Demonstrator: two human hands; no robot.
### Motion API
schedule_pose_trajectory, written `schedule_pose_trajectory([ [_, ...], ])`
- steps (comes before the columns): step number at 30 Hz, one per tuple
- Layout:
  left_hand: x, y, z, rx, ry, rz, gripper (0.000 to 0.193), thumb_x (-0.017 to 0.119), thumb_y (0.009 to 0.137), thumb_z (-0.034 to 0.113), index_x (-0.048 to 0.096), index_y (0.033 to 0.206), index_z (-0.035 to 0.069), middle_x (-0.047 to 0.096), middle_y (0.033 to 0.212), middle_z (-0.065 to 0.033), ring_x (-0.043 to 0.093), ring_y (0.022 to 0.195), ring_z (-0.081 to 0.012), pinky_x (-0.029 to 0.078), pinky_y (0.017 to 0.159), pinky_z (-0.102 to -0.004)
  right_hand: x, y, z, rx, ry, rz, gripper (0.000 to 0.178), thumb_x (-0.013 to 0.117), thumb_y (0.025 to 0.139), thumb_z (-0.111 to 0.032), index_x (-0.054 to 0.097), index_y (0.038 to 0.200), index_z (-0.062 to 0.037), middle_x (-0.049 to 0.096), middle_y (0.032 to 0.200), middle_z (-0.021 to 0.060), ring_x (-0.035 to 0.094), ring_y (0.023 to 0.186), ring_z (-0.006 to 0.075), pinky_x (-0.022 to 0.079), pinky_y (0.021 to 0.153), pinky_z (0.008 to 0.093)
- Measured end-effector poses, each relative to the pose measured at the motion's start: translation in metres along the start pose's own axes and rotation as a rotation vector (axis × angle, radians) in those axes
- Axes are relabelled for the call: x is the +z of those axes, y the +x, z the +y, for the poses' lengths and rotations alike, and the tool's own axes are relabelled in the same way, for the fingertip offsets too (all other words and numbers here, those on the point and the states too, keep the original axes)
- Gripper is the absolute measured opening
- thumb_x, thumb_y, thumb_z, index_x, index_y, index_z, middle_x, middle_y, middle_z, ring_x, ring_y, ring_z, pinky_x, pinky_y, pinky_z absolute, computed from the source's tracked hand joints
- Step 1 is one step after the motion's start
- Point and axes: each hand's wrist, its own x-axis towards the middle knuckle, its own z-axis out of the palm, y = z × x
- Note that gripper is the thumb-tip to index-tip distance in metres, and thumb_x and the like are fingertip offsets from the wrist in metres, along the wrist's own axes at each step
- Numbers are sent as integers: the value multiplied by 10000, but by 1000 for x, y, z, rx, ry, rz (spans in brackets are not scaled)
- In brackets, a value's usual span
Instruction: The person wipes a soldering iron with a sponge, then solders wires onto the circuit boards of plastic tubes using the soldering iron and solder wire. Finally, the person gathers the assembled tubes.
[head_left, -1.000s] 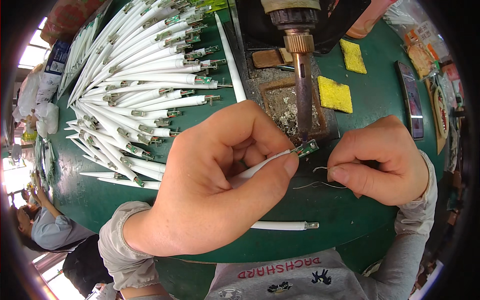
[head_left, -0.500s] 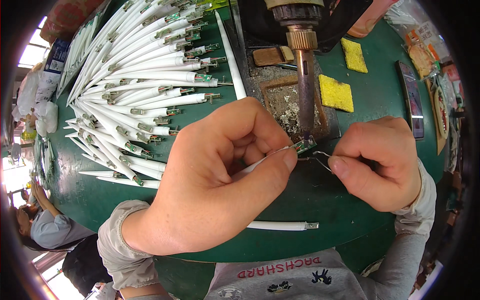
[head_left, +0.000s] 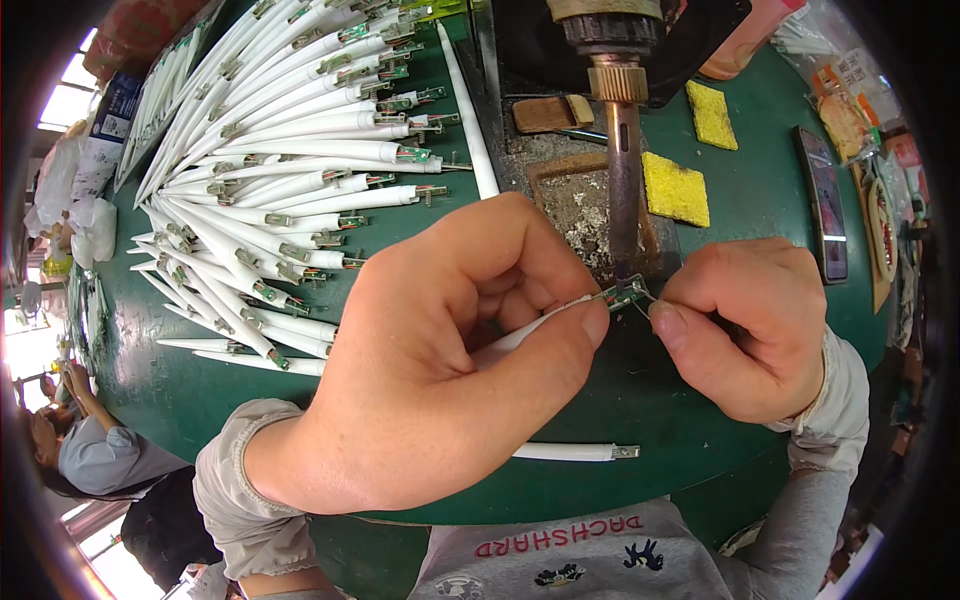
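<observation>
My left hand (head_left: 440, 390) pinches a white tapered stick (head_left: 522, 334) between thumb and forefinger, its lower length hidden in the palm. From its end sticks a small green circuit board (head_left: 628, 293) with thin wires. Just above hangs the soldering iron (head_left: 624, 190), pointing down with its dark tip at the board; whether they touch is hard to tell. My right hand (head_left: 755, 330) is closed, thumb against finger, on a thin silvery wire (head_left: 647, 300) whose end reaches the board. Below my left hand another white stick (head_left: 575, 452) lies on the table.
Many white sticks with circuit-board ends (head_left: 300, 150) fan out at the left. Under the iron sits a tray (head_left: 655, 262) of solder scraps. Two yellow sponges (head_left: 676, 190) lie right of it, then a phone (head_left: 822, 205). Another person (head_left: 105, 450) sits at far left.
My left hand has shifted slightly right with the stick. My right hand has moved a little left, bringing the wire up to the circuit board. The iron appears slightly farther right.
</observation>
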Motion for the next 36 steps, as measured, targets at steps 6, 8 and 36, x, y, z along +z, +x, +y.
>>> schedule_pose_trajectory([
  [6,-2,2,-1,12,10,-5,88,569,824,22,503,853,-28,581,768,-95,492,596,-57,373,534,-169,2,1,2,-17,-7,9,87,597,746,-33,549,676,-13,526,555,53,513,434,195,371,418,284],
  [8,-1,1,0,14,13,2,88,568,825,24,503,852,-27,581,767,-93,491,594,-57,371,532,-169,3,1,2,-31,-6,18,89,599,746,-34,548,676,-12,524,555,53,512,433,195,370,417,285],
  [36,6,-13,-15,185,590,-139,93,603,772,-30,564,853,-7,559,781,-78,505,564,-106,411,543,-233,-31,-8,8,507,598,-124,217,567,864,-188,534,827,23,583,631,62,556,477,97,394,419,191],
])
